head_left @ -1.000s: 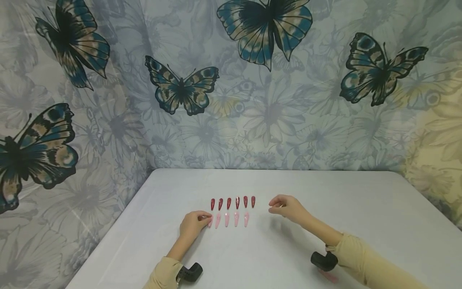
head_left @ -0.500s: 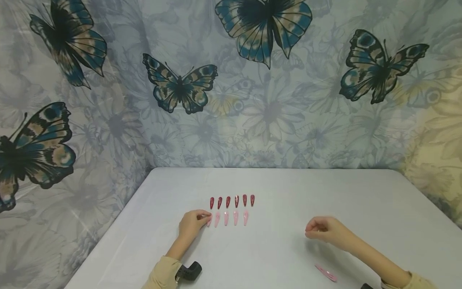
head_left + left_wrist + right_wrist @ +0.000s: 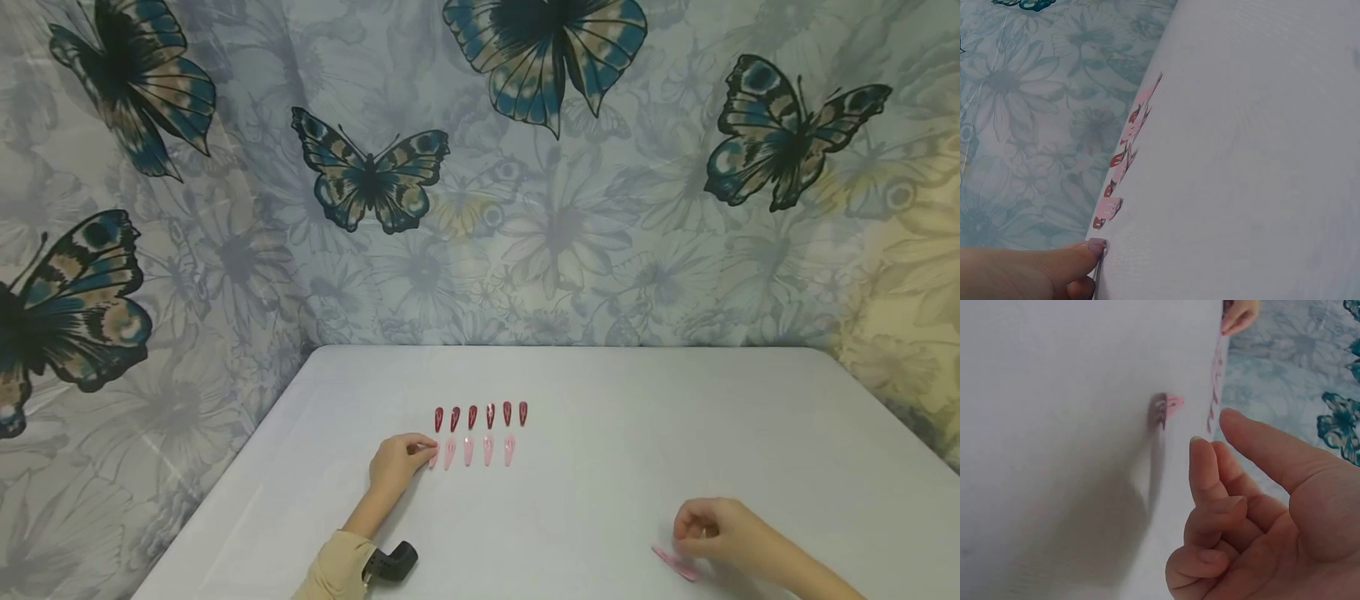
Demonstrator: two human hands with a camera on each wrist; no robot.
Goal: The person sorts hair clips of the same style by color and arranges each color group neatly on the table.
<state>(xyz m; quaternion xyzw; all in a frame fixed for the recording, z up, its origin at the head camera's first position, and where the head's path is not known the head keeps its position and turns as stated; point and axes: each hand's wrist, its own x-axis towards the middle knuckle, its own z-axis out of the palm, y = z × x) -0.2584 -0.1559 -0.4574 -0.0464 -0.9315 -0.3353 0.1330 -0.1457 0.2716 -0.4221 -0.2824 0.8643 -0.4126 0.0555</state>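
My left hand [image 3: 395, 465] pinches the leftmost pink snap hair clip [image 3: 432, 460] at the end of the pink row, its fingertips covering the top of that clip. Beside it, several pink hair clips [image 3: 468, 451] lie in line, and a row of red hair clips [image 3: 472, 417] runs just behind them. At the front right, my right hand [image 3: 723, 537] hovers close by a lone pink hair clip [image 3: 674, 564] lying slantwise. In the right wrist view, thumb and forefinger stand apart with nothing between them, the other fingers loosely bent, and that lone clip [image 3: 1174, 405] shows past the fingertips.
The white table [image 3: 570, 492] reaches back to a wall cloth [image 3: 562, 275] printed with flowers and butterflies. A black wrist camera [image 3: 392, 562] sits on the left forearm, by the beige sleeve [image 3: 339, 567].
My right hand has moved from beside the rows toward the front right, down to the lone pink clip. My left hand has stayed at the leftmost pink clip.
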